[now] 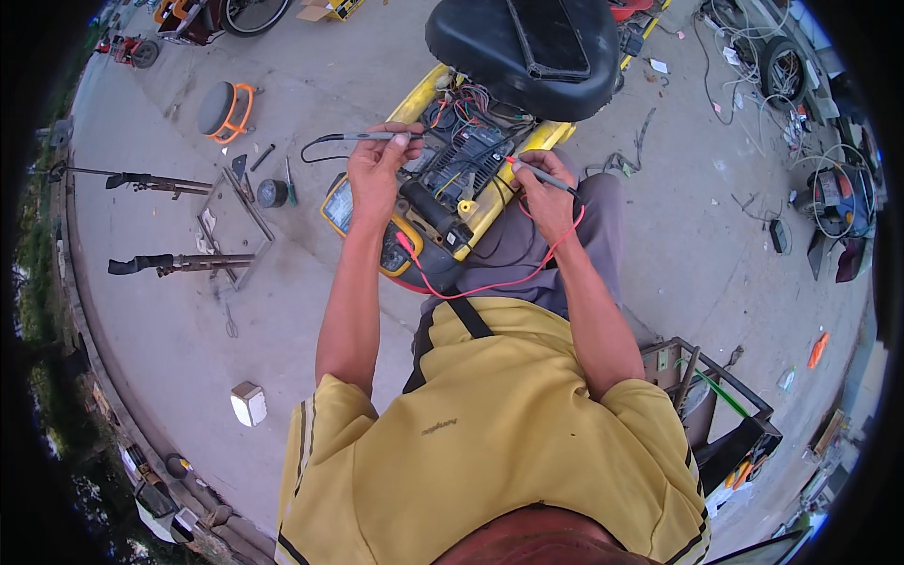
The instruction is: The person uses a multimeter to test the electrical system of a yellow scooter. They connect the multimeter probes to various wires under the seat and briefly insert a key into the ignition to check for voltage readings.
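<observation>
My left hand point(379, 169) pinches a grey test probe point(363, 137) with a black lead, held level over the left edge of an opened yellow vehicle frame point(490, 212). Between the fingers of my right hand point(548, 188) is a second grey probe point(539, 173), its red tip toward the frame's right side. A red lead point(499, 285) loops from below that hand to a yellow multimeter point(394, 249), which lies by my left forearm. Finned metal boxes point(463, 155) and tangled wires point(466, 108) fill the frame. I cannot tell what either tip touches.
A black seat point(523, 56) is tipped up beyond the frame. To the left are an orange-legged stool point(226, 111), a metal stand with padded arms point(235, 235) and a white box point(249, 405). A tool cart point(720, 405) stands at lower right; cables and a tyre point(783, 71) lie far right.
</observation>
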A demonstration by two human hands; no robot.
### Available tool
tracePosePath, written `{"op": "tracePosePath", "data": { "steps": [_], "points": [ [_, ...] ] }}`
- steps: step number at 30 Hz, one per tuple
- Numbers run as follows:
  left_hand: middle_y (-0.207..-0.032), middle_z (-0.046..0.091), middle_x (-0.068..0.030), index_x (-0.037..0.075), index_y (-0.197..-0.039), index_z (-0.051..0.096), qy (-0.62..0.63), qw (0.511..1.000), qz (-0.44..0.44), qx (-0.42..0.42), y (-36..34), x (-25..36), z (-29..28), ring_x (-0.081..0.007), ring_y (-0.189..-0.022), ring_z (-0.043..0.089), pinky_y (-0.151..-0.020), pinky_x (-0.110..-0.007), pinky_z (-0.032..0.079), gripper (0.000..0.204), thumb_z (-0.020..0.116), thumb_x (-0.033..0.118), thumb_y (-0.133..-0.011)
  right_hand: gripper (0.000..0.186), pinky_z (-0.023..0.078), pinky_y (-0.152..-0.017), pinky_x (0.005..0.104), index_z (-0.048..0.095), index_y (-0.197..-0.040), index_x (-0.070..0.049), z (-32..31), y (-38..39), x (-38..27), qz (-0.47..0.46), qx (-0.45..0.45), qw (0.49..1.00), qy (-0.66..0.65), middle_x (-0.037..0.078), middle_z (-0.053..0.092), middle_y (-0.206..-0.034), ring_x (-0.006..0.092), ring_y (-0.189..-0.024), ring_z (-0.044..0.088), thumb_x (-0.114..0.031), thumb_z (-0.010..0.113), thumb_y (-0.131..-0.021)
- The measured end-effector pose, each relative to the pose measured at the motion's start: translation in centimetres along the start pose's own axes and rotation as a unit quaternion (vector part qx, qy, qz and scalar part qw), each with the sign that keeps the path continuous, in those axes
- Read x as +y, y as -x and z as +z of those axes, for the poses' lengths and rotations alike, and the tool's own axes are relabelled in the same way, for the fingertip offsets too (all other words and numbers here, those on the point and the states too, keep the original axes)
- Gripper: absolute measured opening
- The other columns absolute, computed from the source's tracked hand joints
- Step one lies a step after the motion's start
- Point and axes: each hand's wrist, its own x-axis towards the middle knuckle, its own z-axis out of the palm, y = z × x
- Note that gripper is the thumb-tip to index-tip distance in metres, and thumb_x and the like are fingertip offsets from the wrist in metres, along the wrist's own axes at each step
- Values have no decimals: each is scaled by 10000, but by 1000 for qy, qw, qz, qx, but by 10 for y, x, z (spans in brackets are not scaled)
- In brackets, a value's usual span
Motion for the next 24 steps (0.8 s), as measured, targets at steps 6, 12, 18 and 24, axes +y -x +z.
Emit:
{"op": "tracePosePath", "data": {
  "steps": [6, 12, 18, 24],
  "points": [
    [-1111, 745, -120, -28, -1154, 675, -35, 999, -2, -13, -5, -2, 9, -150, -936, 695, -871, -296, 564, 176, 646, 72, -1012, 179, 528, -691, 277, 715, -991, 17, 3, -5, 5, -58, 19, 991, 118, 66, 723, -827, 120, -742, 671, -137, 741, -905],
    [-1084, 749, -108, -27, -1155, 692, -58, 998, 10, -35, -17, -9, 17, -142, -926, 699, -852, -280, 562, 193, 692, 44, -976, 211, 550, -739, 331, 724, -1005, -2, 10, -2, -14, -80, 21, 966, 243, 144, 745, -881, 220, -782, 720, -181, 741, -894],
    [-1032, 758, -78, -16, -1132, 722, -76, 995, 26, -55, -37, -18, 30, -114, -875, 679, -737, -259, 530, 181, 702, 9, -954, 217, 551, -734, 348, 717, -989, 0, 16, 2, -23, -59, 31, 961, 267, 157, 745, -877, 254, -775, 724, -197, 729, -900],
    [-960, 740, -23, -4, -1126, 742, -110, 993, 25, -44, -45, -32, 38, -69, -764, 594, -684, -234, 489, 204, 714, -9, -924, 210, 552, -722, 351, 714, -983, -2, 16, 0, -20, -76, 37, 959, 270, 155, 742, -846, 255, -754, 728, -191, 731, -894]
  ]
}}
